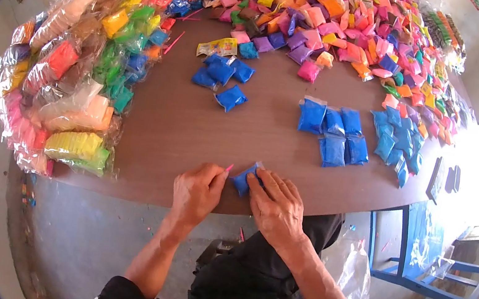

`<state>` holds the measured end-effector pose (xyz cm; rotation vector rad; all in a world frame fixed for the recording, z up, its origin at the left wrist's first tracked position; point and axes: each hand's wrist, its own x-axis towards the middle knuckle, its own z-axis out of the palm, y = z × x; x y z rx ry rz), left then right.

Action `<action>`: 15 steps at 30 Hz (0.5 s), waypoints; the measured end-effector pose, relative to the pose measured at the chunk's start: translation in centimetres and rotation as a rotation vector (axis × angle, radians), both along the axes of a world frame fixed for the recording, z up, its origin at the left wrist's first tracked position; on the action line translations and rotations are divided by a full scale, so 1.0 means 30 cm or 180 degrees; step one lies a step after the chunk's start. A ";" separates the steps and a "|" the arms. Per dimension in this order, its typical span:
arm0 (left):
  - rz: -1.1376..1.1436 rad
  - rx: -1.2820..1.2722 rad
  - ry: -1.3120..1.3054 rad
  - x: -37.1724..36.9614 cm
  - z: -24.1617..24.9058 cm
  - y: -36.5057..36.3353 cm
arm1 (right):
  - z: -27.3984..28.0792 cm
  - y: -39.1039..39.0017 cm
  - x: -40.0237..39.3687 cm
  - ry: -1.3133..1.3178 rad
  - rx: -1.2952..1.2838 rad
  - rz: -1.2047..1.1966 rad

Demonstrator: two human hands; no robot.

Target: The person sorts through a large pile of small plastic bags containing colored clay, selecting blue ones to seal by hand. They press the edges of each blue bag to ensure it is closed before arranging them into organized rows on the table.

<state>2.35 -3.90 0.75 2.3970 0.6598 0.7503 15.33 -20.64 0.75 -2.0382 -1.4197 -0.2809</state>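
Near the table's front edge, my left hand (197,192) is closed around a thin pink stick (229,168), with only its tip showing above the fingers. My right hand (276,205) presses its fingers onto a small blue packet (241,181) lying on the table, just right of the stick. Part of that packet is hidden under the fingers. Farther back sits a loose group of blue packets (220,71), with a single blue packet (231,98) in front. To the right, several blue packets (332,150) lie close together in rows.
Lighter blue packets (400,143) lie at the right. A large heap of mixed colourful packets (335,20) covers the table's back. Clear bags of coloured packs (68,85) are piled at left. A yellow printed packet (217,46) lies behind. A blue chair (424,247) stands at right.
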 end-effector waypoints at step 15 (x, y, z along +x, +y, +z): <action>0.0043 0.0048 -0.0220 -0.026 0.002 -0.061 | -0.006 0.005 -0.020 0.0000 0.0147 -0.0206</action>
